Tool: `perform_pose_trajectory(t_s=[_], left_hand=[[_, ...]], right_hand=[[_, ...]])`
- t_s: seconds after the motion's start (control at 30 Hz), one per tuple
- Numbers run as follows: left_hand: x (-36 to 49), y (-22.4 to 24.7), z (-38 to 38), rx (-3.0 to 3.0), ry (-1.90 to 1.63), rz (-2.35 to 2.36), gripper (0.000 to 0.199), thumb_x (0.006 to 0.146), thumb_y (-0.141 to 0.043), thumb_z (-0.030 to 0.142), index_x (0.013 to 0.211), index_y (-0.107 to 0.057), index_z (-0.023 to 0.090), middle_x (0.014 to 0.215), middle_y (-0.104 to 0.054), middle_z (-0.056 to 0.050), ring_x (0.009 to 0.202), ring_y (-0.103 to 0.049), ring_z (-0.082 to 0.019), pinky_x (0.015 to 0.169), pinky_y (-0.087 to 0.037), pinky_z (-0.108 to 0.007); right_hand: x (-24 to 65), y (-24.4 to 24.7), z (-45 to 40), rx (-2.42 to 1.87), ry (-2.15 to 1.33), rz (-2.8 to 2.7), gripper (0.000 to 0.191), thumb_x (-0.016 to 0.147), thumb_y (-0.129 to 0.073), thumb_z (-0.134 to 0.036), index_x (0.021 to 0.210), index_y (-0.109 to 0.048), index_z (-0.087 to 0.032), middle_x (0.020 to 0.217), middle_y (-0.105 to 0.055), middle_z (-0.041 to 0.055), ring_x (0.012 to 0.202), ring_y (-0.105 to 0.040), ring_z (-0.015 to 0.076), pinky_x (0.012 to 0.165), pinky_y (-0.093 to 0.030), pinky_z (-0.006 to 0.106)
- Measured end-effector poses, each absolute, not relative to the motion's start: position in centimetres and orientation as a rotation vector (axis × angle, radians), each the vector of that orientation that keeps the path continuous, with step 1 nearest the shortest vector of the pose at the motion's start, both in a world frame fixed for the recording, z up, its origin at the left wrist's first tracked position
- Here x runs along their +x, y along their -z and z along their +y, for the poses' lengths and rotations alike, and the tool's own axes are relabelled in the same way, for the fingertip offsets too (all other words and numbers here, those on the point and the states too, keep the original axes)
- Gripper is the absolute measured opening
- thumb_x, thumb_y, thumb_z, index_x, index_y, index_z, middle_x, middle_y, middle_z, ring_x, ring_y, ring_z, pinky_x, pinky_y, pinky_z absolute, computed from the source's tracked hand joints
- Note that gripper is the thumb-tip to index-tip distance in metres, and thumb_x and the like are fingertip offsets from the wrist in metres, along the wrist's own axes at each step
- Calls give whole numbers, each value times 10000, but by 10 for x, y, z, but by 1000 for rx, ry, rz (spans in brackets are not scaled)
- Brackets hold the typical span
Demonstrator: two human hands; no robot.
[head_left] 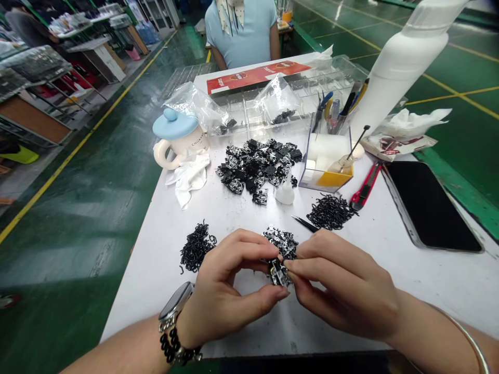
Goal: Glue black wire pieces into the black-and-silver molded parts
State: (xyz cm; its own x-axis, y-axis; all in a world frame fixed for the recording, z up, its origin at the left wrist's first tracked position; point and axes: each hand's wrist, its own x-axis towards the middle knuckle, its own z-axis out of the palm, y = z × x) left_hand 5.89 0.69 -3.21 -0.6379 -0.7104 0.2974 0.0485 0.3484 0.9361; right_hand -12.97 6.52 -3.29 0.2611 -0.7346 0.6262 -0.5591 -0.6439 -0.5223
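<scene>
Near the front of the white table, my left hand [230, 283] grips a small black and metal part [277, 272] between thumb and fingers. My right hand [343, 285] is closed in a pinch against the part's right side; whatever sits between its fingertips is too small to make out. Just behind the fingers lies a heap of small silvery metal pieces [281, 240]. Small black hooked pieces form one pile [197, 246] to the left and another pile [330, 211] to the right. Black tweezers [305, 223] lie beside the right pile.
Many black and metal parts [257, 163] are heaped mid-table. Around them stand a lidded mug [183, 136], a small white bottle [285, 192] and a clear tool box [326, 161]. A red cutter [366, 186], a phone [432, 205] and a tall white bottle [405, 67] are right. A person [242, 31] sits opposite.
</scene>
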Motion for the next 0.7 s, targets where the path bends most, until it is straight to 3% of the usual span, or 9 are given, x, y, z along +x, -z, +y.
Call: perform_pose_trajectory(t_s=[0.7], left_hand=[[59,32,9,577,1365,-1842,440,672,-739,53,1072,-618,191,986,-573,-71,888,-601,-172,709,-586,-245]], right_hand=[[-120,30,66,-2211,1398,1364,111,773,-554,-38,821,-581,-134,714,-570,47,656,-498,115,554,-450,246]])
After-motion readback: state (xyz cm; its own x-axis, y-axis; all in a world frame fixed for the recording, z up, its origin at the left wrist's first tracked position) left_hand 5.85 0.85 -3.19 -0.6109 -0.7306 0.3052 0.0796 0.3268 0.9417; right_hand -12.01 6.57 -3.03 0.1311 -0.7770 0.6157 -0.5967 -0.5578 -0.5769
